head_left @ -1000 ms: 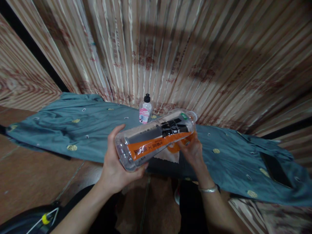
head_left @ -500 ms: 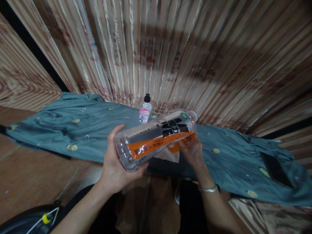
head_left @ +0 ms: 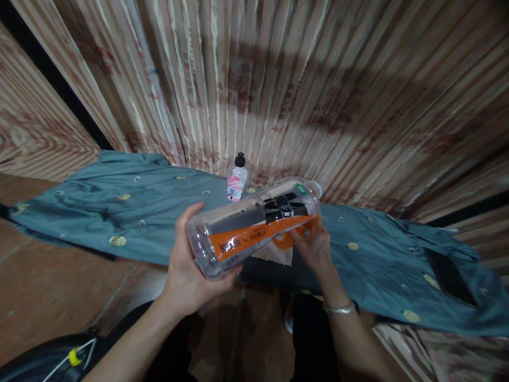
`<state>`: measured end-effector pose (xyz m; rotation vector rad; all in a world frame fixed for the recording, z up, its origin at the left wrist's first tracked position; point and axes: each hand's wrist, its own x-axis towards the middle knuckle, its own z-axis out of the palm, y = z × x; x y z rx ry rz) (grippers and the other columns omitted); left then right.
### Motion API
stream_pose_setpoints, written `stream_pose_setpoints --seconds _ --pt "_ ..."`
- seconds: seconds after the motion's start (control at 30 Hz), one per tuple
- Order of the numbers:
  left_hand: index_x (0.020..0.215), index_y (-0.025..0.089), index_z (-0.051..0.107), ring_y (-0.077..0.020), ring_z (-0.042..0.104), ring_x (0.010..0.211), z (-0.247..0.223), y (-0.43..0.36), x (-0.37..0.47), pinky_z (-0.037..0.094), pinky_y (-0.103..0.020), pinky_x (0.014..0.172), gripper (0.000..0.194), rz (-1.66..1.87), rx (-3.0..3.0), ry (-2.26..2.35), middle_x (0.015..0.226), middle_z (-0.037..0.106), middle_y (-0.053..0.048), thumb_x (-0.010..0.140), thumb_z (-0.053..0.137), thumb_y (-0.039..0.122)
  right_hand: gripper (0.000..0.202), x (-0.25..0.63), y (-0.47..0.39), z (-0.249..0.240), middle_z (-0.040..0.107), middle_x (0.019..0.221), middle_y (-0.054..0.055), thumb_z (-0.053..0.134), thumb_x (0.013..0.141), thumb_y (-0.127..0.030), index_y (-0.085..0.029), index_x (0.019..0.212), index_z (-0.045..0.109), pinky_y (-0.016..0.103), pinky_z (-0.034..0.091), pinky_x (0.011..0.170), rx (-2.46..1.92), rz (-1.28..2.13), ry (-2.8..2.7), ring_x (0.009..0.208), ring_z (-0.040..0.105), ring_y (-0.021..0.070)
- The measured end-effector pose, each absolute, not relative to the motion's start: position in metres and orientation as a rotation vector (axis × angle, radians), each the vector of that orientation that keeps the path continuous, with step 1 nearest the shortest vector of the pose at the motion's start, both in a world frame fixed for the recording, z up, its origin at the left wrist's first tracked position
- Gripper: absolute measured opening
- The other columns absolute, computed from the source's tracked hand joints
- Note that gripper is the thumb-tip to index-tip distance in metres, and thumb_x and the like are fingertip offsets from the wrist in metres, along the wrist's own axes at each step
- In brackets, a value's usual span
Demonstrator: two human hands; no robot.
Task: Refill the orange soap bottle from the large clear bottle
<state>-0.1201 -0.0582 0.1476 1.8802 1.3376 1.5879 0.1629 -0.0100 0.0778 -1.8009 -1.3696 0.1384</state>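
Note:
A large clear plastic bottle (head_left: 238, 228) with a black, orange and grey label is held tilted, almost on its side, its neck end up at the right. My left hand (head_left: 189, 270) is closed around the base end, thumb below and fingers behind. At the shoulder end my right hand (head_left: 316, 246) grips from below, its fingers partly hidden by the bottle. Beside those fingers shows an orange ring-shaped piece (head_left: 283, 242); I cannot tell what it belongs to. Behind the bottle stands a small clear bottle (head_left: 237, 185) with a black cap and pink label.
A green patterned cloth (head_left: 151, 212) covers the long bench or table. A white sheet (head_left: 274, 253) lies under the held bottle. At the right rests a dark phone (head_left: 450, 277). A striped curtain (head_left: 278, 95) hangs behind. Lower left is a black rounded object (head_left: 47, 358) with a yellow fitting.

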Motion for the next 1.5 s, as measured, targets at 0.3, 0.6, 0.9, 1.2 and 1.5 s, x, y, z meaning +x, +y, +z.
stream_pose_setpoints --seconds 0.3,0.6,0.9,1.2,1.5 --pt "0.145 0.025 0.045 -0.0193 0.066 0.081 0.1488 -0.0586 -0.1201 0.06 -0.035 0.071 0.088 1.582 1.9 1.298 0.107 0.061 -0.001 0.066 0.083 0.033 0.075 0.1625 -0.0109 0.0797 0.082 0.103 0.018 0.073 0.076 -0.066 -0.016 0.13 0.06 0.047 0.063 0.079 -1.847 0.152 -1.37 0.092 0.081 0.0367" --pt "0.145 0.024 0.044 -0.0181 0.066 0.078 0.1487 -0.0577 -0.1201 0.06 -0.034 0.069 0.087 1.588 1.908 1.245 0.102 0.061 0.002 0.068 0.083 0.035 0.077 0.1622 -0.0111 0.0809 0.081 0.102 0.018 0.072 0.076 -0.067 -0.014 0.13 0.061 0.047 0.063 0.079 -1.827 0.156 -1.374 0.091 0.08 0.0368" --pt "0.143 0.022 0.045 -0.0183 0.067 0.076 0.1491 -0.0579 -0.1188 0.06 -0.034 0.067 0.087 1.584 1.862 1.29 0.1 0.063 0.001 0.065 0.082 0.034 0.081 0.164 -0.0088 0.0748 0.082 0.102 0.019 0.07 0.078 -0.073 -0.012 0.131 0.062 0.048 0.063 0.078 -1.814 0.106 -1.387 0.09 0.08 0.0379" --pt "0.138 0.024 0.045 -0.0208 0.073 0.071 0.1481 -0.0562 -0.1191 0.064 -0.036 0.064 0.086 1.593 1.827 1.222 0.091 0.069 0.004 0.063 0.086 0.036 0.067 0.1655 -0.0087 0.075 0.081 0.103 0.019 0.074 0.081 -0.06 -0.016 0.128 0.06 0.051 0.064 0.085 -1.804 0.136 -1.407 0.096 0.081 0.0383" --pt "0.135 0.028 0.045 -0.025 0.075 0.074 0.1476 -0.0574 -0.1177 0.066 -0.042 0.068 0.088 1.537 1.688 1.259 0.094 0.069 0.003 0.057 0.086 0.034 0.061 0.1634 -0.0084 0.0725 0.082 0.108 0.021 0.067 0.084 -0.057 -0.015 0.128 0.059 0.054 0.064 0.087 -1.693 0.125 -1.421 0.098 0.081 0.0382"
